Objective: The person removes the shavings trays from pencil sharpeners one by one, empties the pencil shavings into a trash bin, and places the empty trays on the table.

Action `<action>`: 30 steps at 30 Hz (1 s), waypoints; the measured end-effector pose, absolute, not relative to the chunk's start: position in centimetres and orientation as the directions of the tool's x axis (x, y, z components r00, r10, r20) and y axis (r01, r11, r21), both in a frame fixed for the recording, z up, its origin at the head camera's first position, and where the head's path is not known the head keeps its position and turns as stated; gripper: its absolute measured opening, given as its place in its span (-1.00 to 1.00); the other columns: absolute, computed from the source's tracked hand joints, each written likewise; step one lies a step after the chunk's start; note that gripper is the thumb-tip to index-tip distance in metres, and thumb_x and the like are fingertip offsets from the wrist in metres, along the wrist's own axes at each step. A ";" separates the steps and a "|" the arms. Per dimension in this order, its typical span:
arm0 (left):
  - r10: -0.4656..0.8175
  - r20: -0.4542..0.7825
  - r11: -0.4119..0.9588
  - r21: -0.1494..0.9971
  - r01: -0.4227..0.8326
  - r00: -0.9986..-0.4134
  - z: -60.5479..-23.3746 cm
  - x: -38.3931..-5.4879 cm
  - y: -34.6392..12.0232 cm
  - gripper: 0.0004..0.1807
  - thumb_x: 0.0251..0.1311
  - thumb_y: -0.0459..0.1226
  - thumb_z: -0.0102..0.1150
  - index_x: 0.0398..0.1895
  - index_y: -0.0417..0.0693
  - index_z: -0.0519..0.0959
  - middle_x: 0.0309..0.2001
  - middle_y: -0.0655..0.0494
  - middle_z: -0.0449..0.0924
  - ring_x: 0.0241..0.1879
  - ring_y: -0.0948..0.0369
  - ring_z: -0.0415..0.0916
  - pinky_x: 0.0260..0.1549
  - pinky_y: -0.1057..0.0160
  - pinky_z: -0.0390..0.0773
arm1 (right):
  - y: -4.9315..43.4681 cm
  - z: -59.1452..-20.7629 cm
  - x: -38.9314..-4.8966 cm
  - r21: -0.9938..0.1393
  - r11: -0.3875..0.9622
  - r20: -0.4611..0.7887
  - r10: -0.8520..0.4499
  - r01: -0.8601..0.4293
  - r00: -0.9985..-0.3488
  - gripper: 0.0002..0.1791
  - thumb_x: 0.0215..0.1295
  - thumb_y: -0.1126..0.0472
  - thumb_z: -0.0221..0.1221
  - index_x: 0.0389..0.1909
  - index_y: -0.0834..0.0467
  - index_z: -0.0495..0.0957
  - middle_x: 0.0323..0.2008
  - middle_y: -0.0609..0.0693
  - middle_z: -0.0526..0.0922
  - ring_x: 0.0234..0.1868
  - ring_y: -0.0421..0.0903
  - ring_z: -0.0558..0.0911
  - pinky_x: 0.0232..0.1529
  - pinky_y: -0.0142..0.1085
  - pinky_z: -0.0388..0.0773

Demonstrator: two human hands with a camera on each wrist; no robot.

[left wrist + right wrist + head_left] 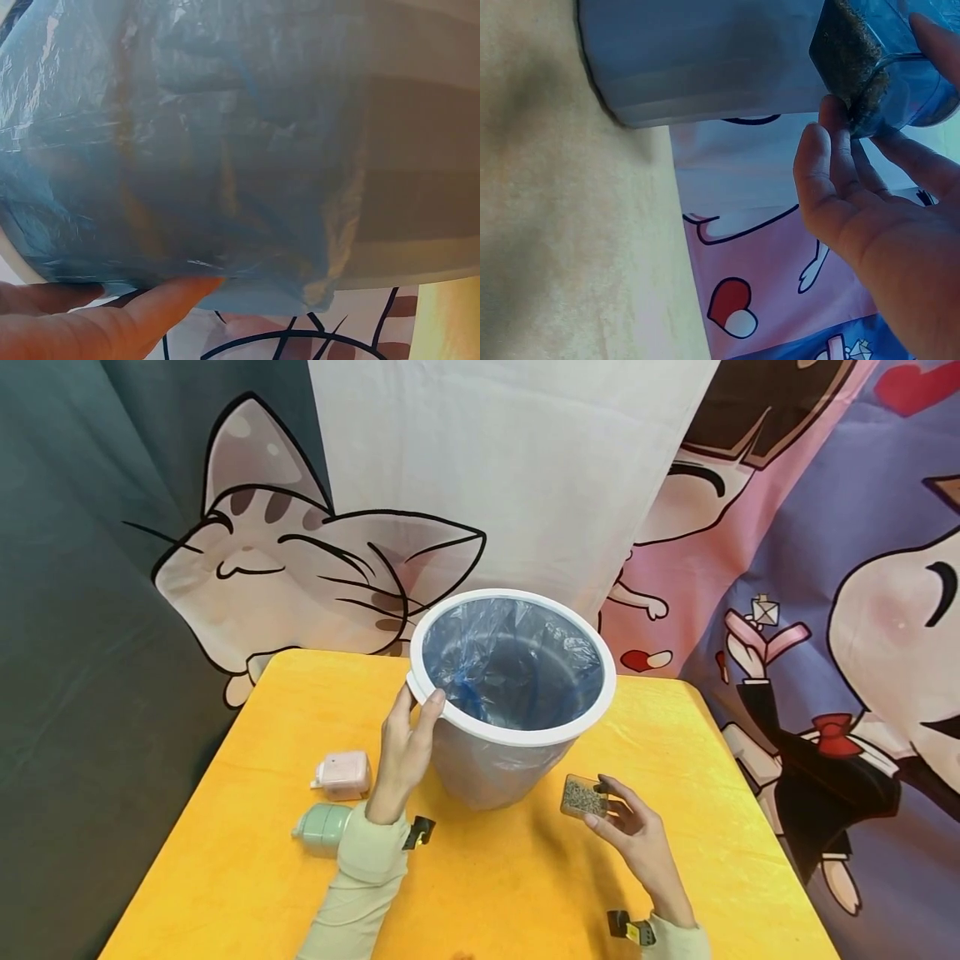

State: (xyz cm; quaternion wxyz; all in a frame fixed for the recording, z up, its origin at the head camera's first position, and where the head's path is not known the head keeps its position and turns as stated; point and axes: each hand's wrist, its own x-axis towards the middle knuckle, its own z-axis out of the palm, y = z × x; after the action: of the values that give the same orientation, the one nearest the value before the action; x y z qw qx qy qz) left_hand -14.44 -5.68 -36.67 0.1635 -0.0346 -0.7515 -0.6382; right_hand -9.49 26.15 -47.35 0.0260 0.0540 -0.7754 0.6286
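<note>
A trash can with a white rim [517, 737] and a translucent bluish bag liner [517, 672] stands on the yellow table, its mouth facing up toward the head camera. My left hand [405, 743] grips the rim at its near left, thumb on top and fingers below. In the left wrist view, the thumb [172, 300] lies against the crinkled bag. My right hand [633, 831] holds a small clear container [581, 797] with grainy grey-brown contents by its sides, just right of the can. The right wrist view shows this container [847, 56] tilted, grains lying toward one end.
Left of my left forearm, a pale pink bottle [345, 775] and a light green bottle [322, 827] lie on the yellow table [495, 893]. Behind the table hangs a cloth backdrop [510, 468] with cartoon figures.
</note>
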 end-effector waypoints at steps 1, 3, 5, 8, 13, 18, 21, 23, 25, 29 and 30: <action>-0.155 0.291 0.181 0.948 0.262 -0.944 -37.2 -14.7 -5.8 -0.43 0.29 -0.12 -0.03 0.33 -0.10 0.21 0.26 -0.08 0.29 0.27 0.14 0.18 0.25 0.05 0.15 | 26.1 -47.3 -9.5 -0.971 0.205 0.116 -0.056 -0.125 -0.992 -0.36 0.12 0.35 0.23 0.26 0.09 0.31 0.15 0.24 0.34 -0.03 -0.09 0.52 -0.11 -0.38 0.51; -0.149 0.299 0.178 0.946 0.272 -0.943 -38.3 -15.4 -6.0 -0.42 0.29 -0.09 -0.03 0.34 -0.05 0.20 0.27 -0.06 0.28 0.28 0.16 0.17 0.26 0.05 0.13 | 26.1 -47.2 -9.6 -0.971 0.199 0.123 -0.054 -0.132 -0.991 -0.37 0.12 0.35 0.24 0.26 0.11 0.31 0.15 0.26 0.33 -0.04 -0.11 0.53 -0.12 -0.39 0.52; -0.145 0.307 0.177 0.944 0.280 -0.941 -39.3 -16.0 -6.2 -0.41 0.28 -0.05 -0.03 0.34 0.02 0.19 0.27 -0.01 0.28 0.28 0.19 0.16 0.27 0.06 0.12 | 26.2 -47.2 -9.6 -0.967 0.204 0.141 -0.064 -0.151 -0.988 -0.37 0.12 0.35 0.23 0.26 0.14 0.30 0.15 0.26 0.34 -0.04 -0.13 0.53 -0.13 -0.40 0.52; -0.141 0.322 0.177 0.939 0.296 -0.936 -39.6 -16.2 -6.2 -0.40 0.28 0.00 -0.04 0.34 0.05 0.19 0.25 0.03 0.29 0.26 0.22 0.17 0.27 0.07 0.11 | 26.5 -47.1 -9.6 -0.963 0.203 0.165 -0.074 -0.177 -0.984 -0.36 0.13 0.36 0.22 0.27 0.17 0.29 0.14 0.28 0.33 -0.04 -0.15 0.53 -0.12 -0.41 0.52; -0.146 0.328 0.179 0.937 0.301 -0.933 -39.7 -16.2 -6.1 -0.37 0.26 0.07 -0.06 0.34 0.06 0.18 0.24 0.05 0.28 0.26 0.22 0.17 0.26 0.06 0.11 | 26.9 -46.7 -9.7 -0.962 0.219 0.159 -0.042 -0.164 -0.986 -0.37 0.13 0.37 0.22 0.26 0.13 0.31 0.14 0.21 0.36 -0.02 -0.13 0.53 -0.09 -0.42 0.50; -0.145 0.310 0.178 0.942 0.283 -0.940 -39.7 -16.1 -6.1 -0.34 0.25 0.11 -0.08 0.35 0.07 0.16 0.26 0.09 0.26 0.27 0.22 0.15 0.27 0.04 0.10 | 27.3 -46.1 -9.8 -0.961 0.237 0.143 -0.013 -0.142 -0.990 -0.37 0.13 0.36 0.23 0.26 0.10 0.32 0.14 0.16 0.36 0.00 -0.12 0.51 -0.07 -0.44 0.48; -0.142 0.311 0.176 0.942 0.285 -0.940 -39.7 -16.1 -6.1 -0.35 0.25 0.10 -0.08 0.35 0.07 0.16 0.27 0.09 0.25 0.28 0.22 0.14 0.27 0.04 0.09 | 27.5 -45.8 -9.9 -0.962 0.224 0.154 -0.022 -0.155 -0.988 -0.37 0.14 0.37 0.21 0.26 0.12 0.30 0.14 0.22 0.34 0.01 -0.12 0.51 -0.06 -0.45 0.48; -0.142 0.316 0.178 0.940 0.290 -0.938 -39.7 -16.1 -6.1 -0.35 0.26 0.09 -0.08 0.35 0.06 0.17 0.27 0.09 0.25 0.28 0.22 0.14 0.27 0.05 0.10 | 27.6 -45.6 -9.9 -0.961 0.216 0.171 -0.034 -0.175 -0.985 -0.38 0.14 0.38 0.21 0.27 0.15 0.29 0.14 0.28 0.31 0.01 -0.14 0.51 -0.05 -0.45 0.48; -0.142 0.323 0.175 0.938 0.298 -0.936 -39.6 -16.1 -6.1 -0.36 0.26 0.08 -0.08 0.35 0.06 0.18 0.27 0.09 0.25 0.28 0.22 0.14 0.27 0.05 0.10 | 27.8 -45.4 -10.0 -0.958 0.208 0.191 -0.047 -0.196 -0.981 -0.38 0.15 0.38 0.20 0.27 0.18 0.28 0.15 0.32 0.29 0.03 -0.15 0.51 -0.05 -0.45 0.48; -0.141 0.329 0.169 0.937 0.305 -0.934 -39.6 -16.1 -6.0 -0.37 0.26 0.08 -0.08 0.35 0.06 0.17 0.27 0.09 0.25 0.28 0.22 0.14 0.27 0.05 0.09 | 27.9 -45.1 -10.0 -0.955 0.211 0.205 -0.047 -0.210 -0.978 -0.38 0.15 0.39 0.20 0.26 0.19 0.28 0.14 0.26 0.32 0.03 -0.16 0.50 -0.04 -0.45 0.48; -0.140 0.328 0.169 0.938 0.304 -0.934 -39.6 -16.1 -6.0 -0.36 0.26 0.08 -0.08 0.35 0.06 0.17 0.27 0.09 0.24 0.28 0.22 0.13 0.27 0.05 0.09 | 28.0 -45.1 -10.1 -0.952 0.220 0.208 -0.045 -0.213 -0.977 -0.38 0.15 0.39 0.20 0.27 0.19 0.28 0.14 0.23 0.33 0.03 -0.14 0.50 -0.05 -0.45 0.48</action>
State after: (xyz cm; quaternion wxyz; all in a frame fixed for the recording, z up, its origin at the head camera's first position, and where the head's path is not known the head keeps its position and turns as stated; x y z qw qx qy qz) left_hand -16.12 -6.01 -39.63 0.1731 -0.0550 -0.7446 -0.6423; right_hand -10.06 28.00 -45.09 0.0676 0.0830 -0.7780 0.6191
